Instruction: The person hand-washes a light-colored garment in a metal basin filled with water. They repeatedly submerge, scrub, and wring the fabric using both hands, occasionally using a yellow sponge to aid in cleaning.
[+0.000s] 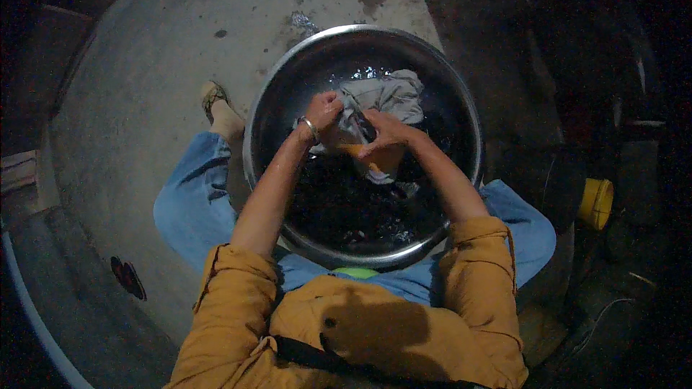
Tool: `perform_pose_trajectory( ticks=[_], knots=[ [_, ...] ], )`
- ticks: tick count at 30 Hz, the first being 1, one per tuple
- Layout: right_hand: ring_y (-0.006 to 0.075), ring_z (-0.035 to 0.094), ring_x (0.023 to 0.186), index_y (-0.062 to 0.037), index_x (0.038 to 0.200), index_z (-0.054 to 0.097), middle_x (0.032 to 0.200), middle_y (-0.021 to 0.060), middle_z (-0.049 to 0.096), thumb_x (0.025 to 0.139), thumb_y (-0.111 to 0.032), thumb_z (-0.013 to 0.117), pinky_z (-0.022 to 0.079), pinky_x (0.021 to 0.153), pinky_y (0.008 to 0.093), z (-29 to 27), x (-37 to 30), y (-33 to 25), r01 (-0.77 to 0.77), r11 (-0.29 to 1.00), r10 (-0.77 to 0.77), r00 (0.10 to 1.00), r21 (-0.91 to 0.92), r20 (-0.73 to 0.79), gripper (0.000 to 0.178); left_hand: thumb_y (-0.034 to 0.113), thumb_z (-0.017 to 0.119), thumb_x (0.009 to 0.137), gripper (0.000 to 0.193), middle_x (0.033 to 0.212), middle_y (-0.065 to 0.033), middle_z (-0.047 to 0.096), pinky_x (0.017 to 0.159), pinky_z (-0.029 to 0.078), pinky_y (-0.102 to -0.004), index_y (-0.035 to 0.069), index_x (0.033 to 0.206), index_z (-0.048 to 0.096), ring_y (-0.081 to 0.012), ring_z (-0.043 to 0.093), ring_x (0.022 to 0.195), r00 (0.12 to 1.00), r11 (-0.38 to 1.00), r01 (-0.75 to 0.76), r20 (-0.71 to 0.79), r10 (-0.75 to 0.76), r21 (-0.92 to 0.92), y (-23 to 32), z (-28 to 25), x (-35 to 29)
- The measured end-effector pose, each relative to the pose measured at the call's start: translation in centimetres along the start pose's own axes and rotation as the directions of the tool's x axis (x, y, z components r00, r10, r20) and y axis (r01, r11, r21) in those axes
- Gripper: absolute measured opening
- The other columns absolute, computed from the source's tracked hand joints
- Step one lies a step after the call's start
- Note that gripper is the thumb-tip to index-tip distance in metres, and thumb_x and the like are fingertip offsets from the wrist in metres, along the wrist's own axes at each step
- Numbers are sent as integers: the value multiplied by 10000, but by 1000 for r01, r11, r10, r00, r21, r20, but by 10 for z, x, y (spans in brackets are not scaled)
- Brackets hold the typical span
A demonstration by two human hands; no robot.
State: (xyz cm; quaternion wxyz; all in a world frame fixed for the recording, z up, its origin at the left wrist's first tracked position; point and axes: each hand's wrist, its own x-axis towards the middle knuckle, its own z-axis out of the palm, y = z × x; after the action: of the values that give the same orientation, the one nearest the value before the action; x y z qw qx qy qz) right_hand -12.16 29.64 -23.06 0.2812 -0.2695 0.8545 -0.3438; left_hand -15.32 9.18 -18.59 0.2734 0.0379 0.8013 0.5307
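A wet, light grey cloth garment (393, 97) is bunched up over a wide round metal basin (254, 112) that sits between my knees. My left hand (324, 112), with a bangle at the wrist, is closed on the garment's left side. On the other side my right hand (386, 132) grips a fold of it, thumb apart from the fingers. Between and below the hands hangs an orange and whitish part (375, 166); whether it belongs to the same garment I cannot tell. Dark water (339, 205) with bright glints lies in the basin.
Around the basin is a concrete floor (158, 94) with wet stains near the far rim. A yellow container (596, 203) lies at the right, among dark shapes. A dark slipper (128, 278) rests at the lower left. My left foot (223, 112) is beside the basin.
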Motion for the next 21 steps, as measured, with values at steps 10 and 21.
perform_pose_trajectory(
  ticks=[10,21],
  knots=[
    [247,551,859,-16,1085,468,924,140,578,687,-23,494,437,726,322,-24,-9,-13,-133,760,513,724,636,-462,399,287,629,726,332,810,-150,611,650,461,-367,56,953,555,-250,592,697,991,814,-61,-61,118,578,44,11,-23],
    [148,523,726,-11,941,563,844,55,571,725,-83,403,440,647,281,-91,-43,-58,253,496,419,768,830,-484,279,371,538,741,501,1280,-102,362,976,239,-453,180,1195,442,-278,331,1175,857,474,-513,397,328,716,-85,196,-57]
  ],
)
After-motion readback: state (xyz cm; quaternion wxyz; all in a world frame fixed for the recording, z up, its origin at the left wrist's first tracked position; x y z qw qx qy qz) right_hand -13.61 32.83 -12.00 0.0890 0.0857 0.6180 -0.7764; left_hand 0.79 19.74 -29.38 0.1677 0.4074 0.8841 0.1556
